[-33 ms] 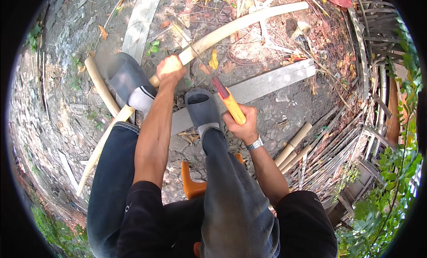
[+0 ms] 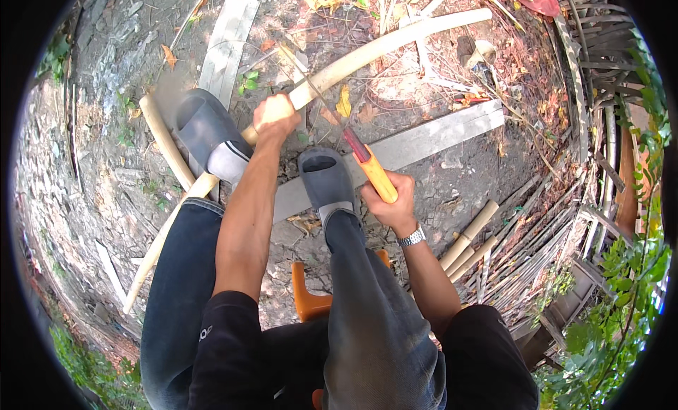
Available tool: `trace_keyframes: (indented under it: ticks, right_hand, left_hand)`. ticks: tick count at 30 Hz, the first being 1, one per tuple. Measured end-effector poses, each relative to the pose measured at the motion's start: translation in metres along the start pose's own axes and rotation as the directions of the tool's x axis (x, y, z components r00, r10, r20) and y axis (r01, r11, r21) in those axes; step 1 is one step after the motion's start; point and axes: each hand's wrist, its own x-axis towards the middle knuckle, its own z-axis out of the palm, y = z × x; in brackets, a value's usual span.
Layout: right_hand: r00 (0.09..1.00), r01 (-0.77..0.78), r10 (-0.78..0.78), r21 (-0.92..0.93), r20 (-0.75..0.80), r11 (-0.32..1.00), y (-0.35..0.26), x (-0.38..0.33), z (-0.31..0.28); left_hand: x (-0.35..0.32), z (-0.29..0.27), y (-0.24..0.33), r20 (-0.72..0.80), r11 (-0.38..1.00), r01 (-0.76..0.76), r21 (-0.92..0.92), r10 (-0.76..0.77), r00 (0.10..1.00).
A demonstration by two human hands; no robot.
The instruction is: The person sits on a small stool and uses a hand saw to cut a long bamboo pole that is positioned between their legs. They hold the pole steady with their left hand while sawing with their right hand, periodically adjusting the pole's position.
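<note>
Unchanged from the earlier frame: no visible shift of hands, tool or pole. Left hand [image 2: 274, 117] closed around long pale bamboo pole [image 2: 395, 46], pinned low across bare ground beside left grey slipper [image 2: 205, 131]. Right hand [image 2: 390, 205] clenched on orange handle of saw [image 2: 374, 171], thin blade laid across pole just beyond left fist. Right grey slipper [image 2: 326, 178] planted on flat grey plank [image 2: 438, 134]; orange stool [image 2: 307, 297] below. Judged stiff, light for its length, smooth-skinned and prone to rolling; best gripped close beside the cut, clear of the teeth.
</note>
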Motion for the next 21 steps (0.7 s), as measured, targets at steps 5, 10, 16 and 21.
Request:
trace_keyframes:
  ticks: [5, 10, 16, 21]
  right_hand:
    - [0.998, -0.034, 0.034, -0.012, 0.047, 0.999, -0.023, -0.058, -0.037]
    - [0.999, -0.035, 0.035, -0.028, -0.006, 0.999, -0.007, -0.036, -0.02]
    - [0.997, -0.003, 0.009, -0.085, 0.074, 0.996, -0.015, -0.009, -0.02]
    - [0.998, -0.055, 0.059, -0.088, 0.035, 0.995, -0.02, -0.116, -0.059]
  left_hand:
    - [0.011, -0.008, -0.004, -0.008, 1.0, 0.007, 0.016, -0.007, 1.0]
    - [0.011, 0.013, -0.005, -0.052, 1.0, 0.03, 0.0, -0.03, 0.998]
    - [0.001, -0.003, 0.003, 0.054, 0.998, 0.027, -0.048, -0.025, 0.998]
    - [-0.003, 0.006, 0.0, 0.056, 0.998, 0.062, 0.007, -0.062, 0.997]
